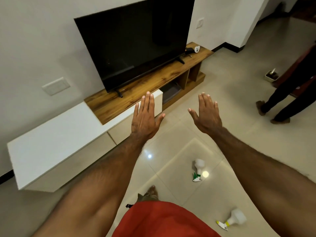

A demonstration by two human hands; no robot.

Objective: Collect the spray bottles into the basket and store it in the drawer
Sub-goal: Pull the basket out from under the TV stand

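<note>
Both grips, left hand [145, 117] and right hand [207, 113], are spread flat and hold nothing. Two bottles lie on the floor below them: green [198, 170], yellow [232, 219]. No basket visible; crouch first, grasp bodies.

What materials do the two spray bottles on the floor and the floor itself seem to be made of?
Green-nozzle spray bottle and yellow-nozzle spray bottle: probably plastic, with milky, translucent matte bodies and coloured trigger heads. Floor: likely glazed ceramic or polished stone tile, since grout lines and sharp lamp reflections show a glossy surface.
</note>
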